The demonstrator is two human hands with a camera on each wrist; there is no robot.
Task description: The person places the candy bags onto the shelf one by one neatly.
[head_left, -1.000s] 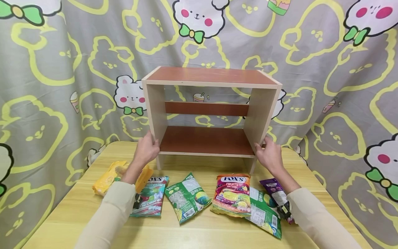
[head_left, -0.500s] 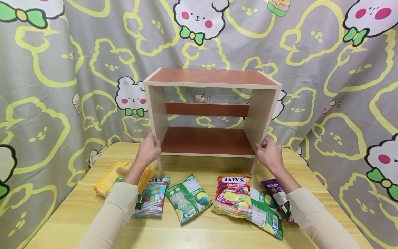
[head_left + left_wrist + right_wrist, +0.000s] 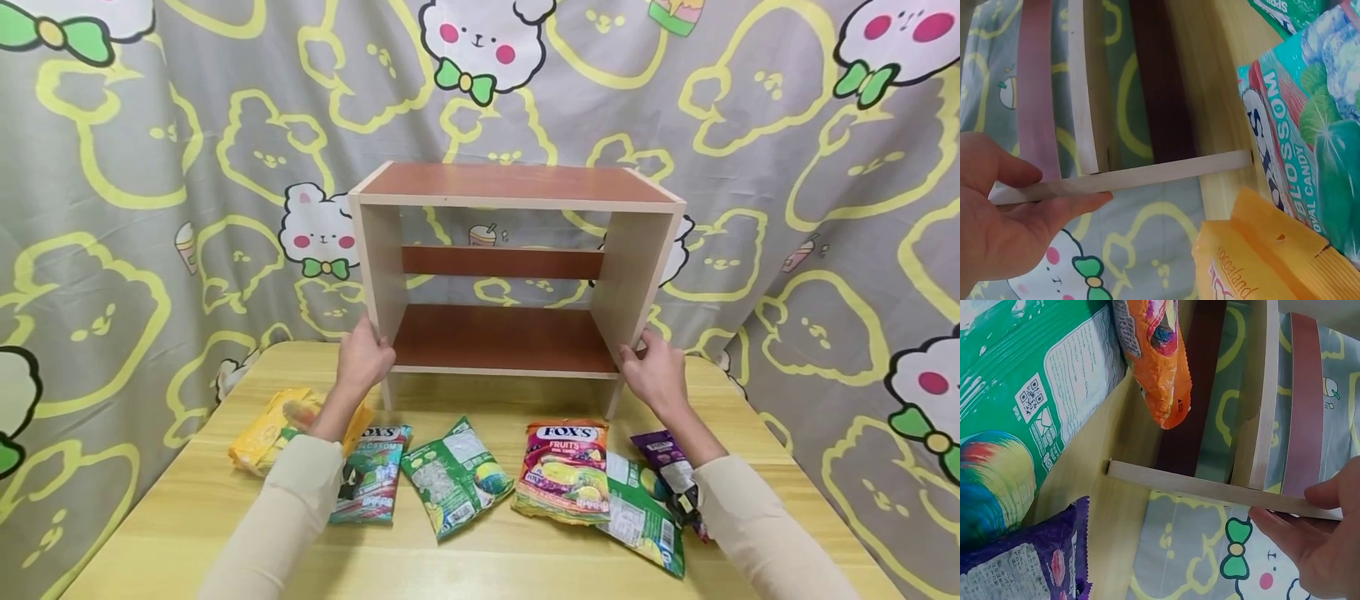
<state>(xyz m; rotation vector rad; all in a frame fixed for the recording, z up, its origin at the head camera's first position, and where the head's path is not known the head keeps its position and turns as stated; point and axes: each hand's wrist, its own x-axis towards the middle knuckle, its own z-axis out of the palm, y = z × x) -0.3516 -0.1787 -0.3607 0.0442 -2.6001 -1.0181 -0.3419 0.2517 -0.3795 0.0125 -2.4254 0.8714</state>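
"What can't you see properly?"

"Starting at the left, the yellow bag [image 3: 266,429] is partly behind my left wrist [image 3: 339,412] and left sleeve [image 3: 300,487]. My left hand [image 3: 363,358] pinches the front edge of the shelf [image 3: 517,182] at its left side board [image 3: 1166,171], thumb on the inner face, some fingers hidden. That sleeve also covers part of the aqua bag [image 3: 378,475]. Next lies the front green bag [image 3: 459,479], fully in sight. The shelf stands upright mid-table, behind the row of bags. The orange and pink bag [image 3: 566,475] overlaps the other green bag [image 3: 637,517], hiding its left end. My right hand [image 3: 656,371] pinches the right side board [image 3: 1197,485] likewise, some fingers out of sight, and my right sleeve [image 3: 738,500] covers part of the purple bag [image 3: 663,454]."

"Anything different from a second ago?"

"Very little. My left sleeve covers a bit more of the aqua bag; otherwise shelf, bags and both grips match, though the whole view has slid slightly."

"And the writing?"

"From the left: 'cocoaland' on the yellow bag; 'FOX'S' and 'BLOSSOM OVAL CANDY' on the aqua one; 'FOX'S FRUITS' on the orange and pink one. The other green bag carries a QR code [image 3: 1029,397] and print too fine to read, and the purple bag's label is too blurred."
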